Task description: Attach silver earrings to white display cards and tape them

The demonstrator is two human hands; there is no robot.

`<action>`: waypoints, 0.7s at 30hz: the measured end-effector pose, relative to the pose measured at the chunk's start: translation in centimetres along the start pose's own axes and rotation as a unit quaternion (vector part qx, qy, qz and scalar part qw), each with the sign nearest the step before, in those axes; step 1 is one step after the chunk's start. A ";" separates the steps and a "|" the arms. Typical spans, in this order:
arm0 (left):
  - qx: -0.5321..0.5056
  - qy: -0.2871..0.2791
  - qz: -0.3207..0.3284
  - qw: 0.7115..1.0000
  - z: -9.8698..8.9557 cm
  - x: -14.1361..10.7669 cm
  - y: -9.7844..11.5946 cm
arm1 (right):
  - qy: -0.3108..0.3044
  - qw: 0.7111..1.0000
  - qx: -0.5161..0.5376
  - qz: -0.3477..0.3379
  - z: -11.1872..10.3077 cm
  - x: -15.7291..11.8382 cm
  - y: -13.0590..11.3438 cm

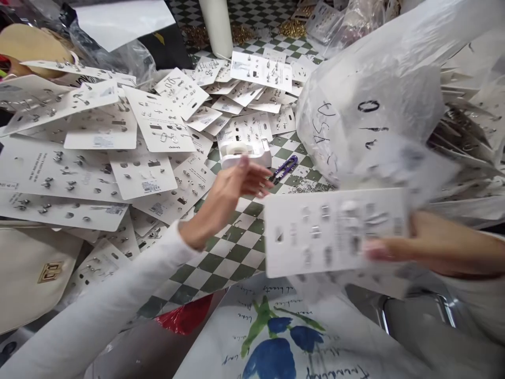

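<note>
My right hand (430, 245) grips a white jewelry card (292, 231) by its right end, thumb on the front; small metal pieces on it are blurred by motion. Over the checkered table, my left hand (236, 184) is raised with its fingers apart and nothing in them. Just behind that hand stands a white tape dispenser (252, 152). Purple thread snips (286, 167) lie to the right of its fingertips. Small loose metal pieces (310, 185) are scattered beyond the held card.
Piled jewelry cards (153, 121) spread over the left and back. A large plastic bag (366, 105) with black writing stands at the right. A pale bottle (218, 26) is at the back, a cream bag (31, 268) at the left.
</note>
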State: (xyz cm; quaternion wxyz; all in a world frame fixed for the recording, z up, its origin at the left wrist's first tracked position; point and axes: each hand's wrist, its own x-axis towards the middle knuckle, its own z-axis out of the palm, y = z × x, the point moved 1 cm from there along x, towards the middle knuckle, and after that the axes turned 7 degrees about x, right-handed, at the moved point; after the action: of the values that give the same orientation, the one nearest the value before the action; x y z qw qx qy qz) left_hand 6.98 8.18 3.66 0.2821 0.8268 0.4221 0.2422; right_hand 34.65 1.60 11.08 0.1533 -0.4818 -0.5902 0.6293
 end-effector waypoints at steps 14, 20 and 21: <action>-0.284 -0.058 -0.358 0.888 -3.3 -9.3 -4.2 | 0.038 0.979 0.194 -0.043 4.5 12.4 2.2; -0.190 -0.018 -0.285 0.939 -4.2 -8.6 -3.9 | 0.213 0.950 0.101 -0.204 2.5 11.4 1.6; -0.191 -0.034 -0.286 0.938 -4.4 -8.5 -4.1 | 0.245 0.941 0.097 -0.214 1.9 11.2 1.5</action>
State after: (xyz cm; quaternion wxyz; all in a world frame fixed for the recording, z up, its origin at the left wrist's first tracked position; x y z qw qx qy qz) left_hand -2.60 4.18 2.71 0.5067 0.6093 0.5766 0.1988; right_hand 28.26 8.61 4.68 0.4703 -0.4657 -0.5600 0.4983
